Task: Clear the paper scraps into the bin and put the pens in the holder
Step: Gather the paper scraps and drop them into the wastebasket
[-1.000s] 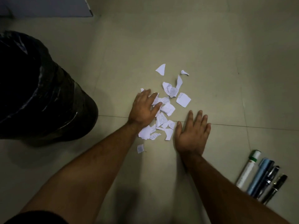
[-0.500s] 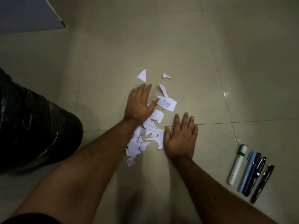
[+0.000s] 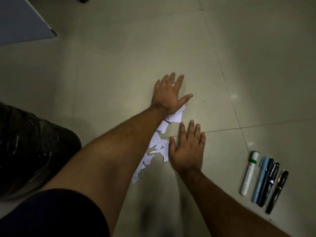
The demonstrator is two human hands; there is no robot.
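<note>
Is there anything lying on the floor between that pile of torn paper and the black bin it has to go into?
Only the person's own left forearm crosses that stretch. Otherwise the floor between the paper scraps and the bin at the left looks bare. The pens lie off on the other side, right of the right hand.

scraps (image 3: pixel 158 142): white torn paper, strewn flat between both hands' fingers
pens (image 3: pixel 264 181): 4, side by side, right of right fingers
bin (image 3: pixel 32 151): black-lined, far left
</note>
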